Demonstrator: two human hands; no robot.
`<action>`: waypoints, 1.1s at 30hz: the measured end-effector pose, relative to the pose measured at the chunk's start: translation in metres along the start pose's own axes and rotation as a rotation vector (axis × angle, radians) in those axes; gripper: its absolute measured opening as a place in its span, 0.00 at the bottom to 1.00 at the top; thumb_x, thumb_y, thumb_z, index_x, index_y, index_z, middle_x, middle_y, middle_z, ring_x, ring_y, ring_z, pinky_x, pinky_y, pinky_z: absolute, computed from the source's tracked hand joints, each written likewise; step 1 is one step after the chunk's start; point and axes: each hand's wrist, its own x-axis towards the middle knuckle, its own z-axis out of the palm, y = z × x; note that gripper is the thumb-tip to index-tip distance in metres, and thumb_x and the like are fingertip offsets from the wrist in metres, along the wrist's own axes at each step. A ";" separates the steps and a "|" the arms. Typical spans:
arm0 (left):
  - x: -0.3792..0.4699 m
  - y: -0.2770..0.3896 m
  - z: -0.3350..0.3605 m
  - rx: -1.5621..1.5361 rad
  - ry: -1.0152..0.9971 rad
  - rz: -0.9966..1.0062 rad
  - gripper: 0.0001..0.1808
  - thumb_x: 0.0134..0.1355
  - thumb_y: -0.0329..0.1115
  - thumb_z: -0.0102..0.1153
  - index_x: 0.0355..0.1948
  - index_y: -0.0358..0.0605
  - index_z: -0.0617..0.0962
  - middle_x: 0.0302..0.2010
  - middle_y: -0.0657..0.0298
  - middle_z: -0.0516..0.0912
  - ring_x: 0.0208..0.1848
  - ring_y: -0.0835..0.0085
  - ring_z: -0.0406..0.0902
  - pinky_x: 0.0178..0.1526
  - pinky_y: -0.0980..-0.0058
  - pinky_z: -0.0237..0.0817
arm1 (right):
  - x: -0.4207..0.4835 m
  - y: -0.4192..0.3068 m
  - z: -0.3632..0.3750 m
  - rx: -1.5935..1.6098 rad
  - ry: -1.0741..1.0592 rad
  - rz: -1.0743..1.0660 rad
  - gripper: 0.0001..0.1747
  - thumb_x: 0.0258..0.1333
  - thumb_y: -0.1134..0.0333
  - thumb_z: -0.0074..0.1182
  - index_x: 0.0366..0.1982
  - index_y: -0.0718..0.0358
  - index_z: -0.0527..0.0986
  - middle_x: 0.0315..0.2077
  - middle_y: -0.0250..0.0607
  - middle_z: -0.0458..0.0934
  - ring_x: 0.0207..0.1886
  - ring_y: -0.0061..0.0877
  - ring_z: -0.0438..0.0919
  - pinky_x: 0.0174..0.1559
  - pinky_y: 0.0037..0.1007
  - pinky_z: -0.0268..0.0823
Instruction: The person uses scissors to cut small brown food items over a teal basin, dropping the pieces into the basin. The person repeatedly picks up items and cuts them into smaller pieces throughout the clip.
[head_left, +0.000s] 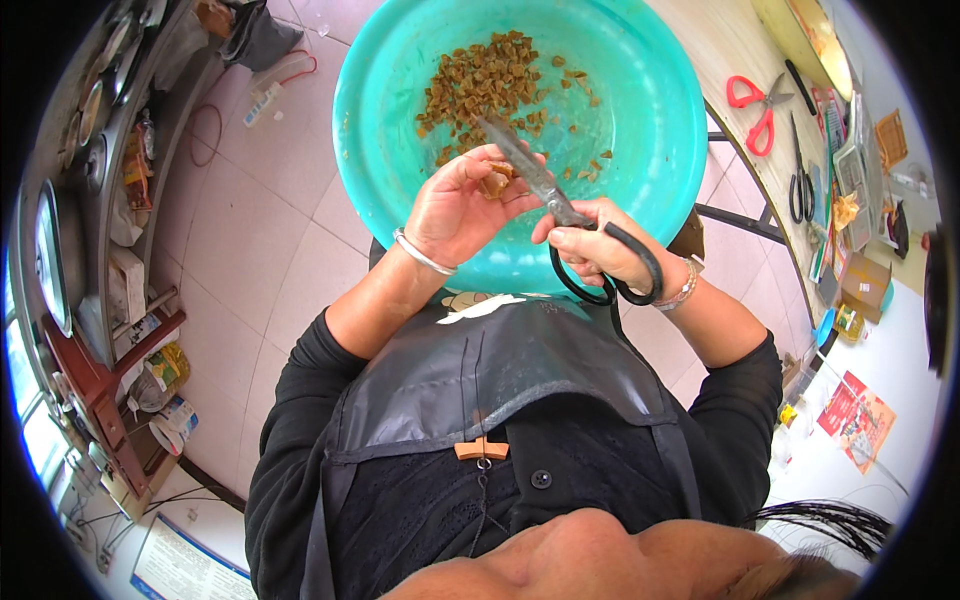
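In my left hand (466, 196) is a thin amber-brown piece (495, 182), pinched by the fingers; its exact kind I cannot tell. My right hand (600, 244) grips large black-handled scissors (551, 196), their worn metal blades pointing up and to the left, across the left fingertips and close to the piece. Whether the blades touch it is hidden. Both hands hover over the near side of a big turquoise plastic basin (660, 97). Inside the basin, small brown cut chunks (484, 82) lie in a heap, with loose bits scattered to its right.
At the right, a table (705, 37) holds red-handled scissors (761, 112), black-handled scissors (801, 180) and a yellowish basin (806, 37). Shelving with pot lids (94, 161) lines the left. A cooking oil bottle (169, 367) stands low beside the tiled floor (247, 225).
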 end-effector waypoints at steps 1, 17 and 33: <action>0.000 0.001 -0.005 0.007 0.009 0.003 0.18 0.59 0.27 0.48 0.50 0.34 0.76 0.47 0.51 0.79 0.53 0.56 0.76 0.57 0.58 0.68 | -0.002 -0.005 0.001 0.031 0.019 -0.029 0.16 0.60 0.61 0.54 0.41 0.67 0.72 0.18 0.21 0.61 0.19 0.09 0.59 0.21 0.17 0.53; -0.014 0.010 0.004 0.650 0.082 0.017 0.15 0.66 0.31 0.47 0.52 0.39 0.73 0.31 0.62 0.79 0.29 0.74 0.75 0.32 0.76 0.63 | 0.011 0.013 -0.011 -0.420 0.277 -0.260 0.16 0.58 0.66 0.58 0.47 0.64 0.73 0.23 0.25 0.69 0.28 0.13 0.65 0.32 0.21 0.62; -0.019 0.011 -0.013 1.118 0.047 0.076 0.11 0.68 0.29 0.51 0.48 0.35 0.77 0.23 0.73 0.70 0.25 0.85 0.62 0.27 0.82 0.55 | 0.015 0.018 -0.010 -1.135 0.279 -0.525 0.39 0.48 0.60 0.65 0.59 0.69 0.63 0.38 0.51 0.72 0.42 0.44 0.73 0.44 0.39 0.66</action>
